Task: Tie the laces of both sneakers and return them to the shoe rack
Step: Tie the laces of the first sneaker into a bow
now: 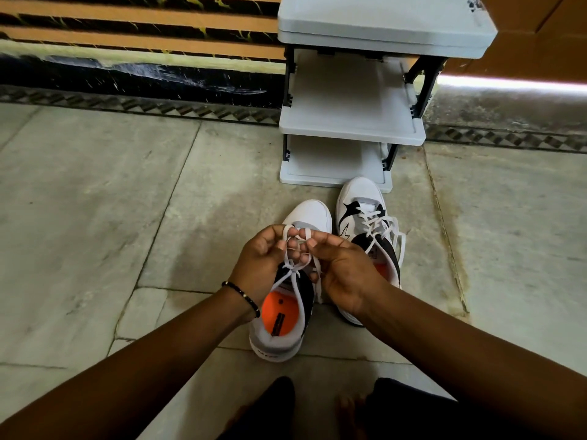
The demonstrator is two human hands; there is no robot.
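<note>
Two white sneakers with black markings and orange insoles stand side by side on the stone floor, toes toward the rack. Over the near left sneaker [279, 331], my left hand [257, 265] and my right hand [343, 268] each pinch part of its white laces [293, 249], which cross in a knot above the tongue with loops raised between my fingers. The right sneaker [365, 223] sits untouched, its laces [400, 246] loose and trailing down its right side. The grey shoe rack [349, 128] stands just beyond, with bare shelves.
A wall with orange and black stripes [143, 36] runs behind the rack. Stone floor tiles [95, 217] spread to the left and right of the sneakers. My dark-clothed legs [397, 411] are at the bottom edge.
</note>
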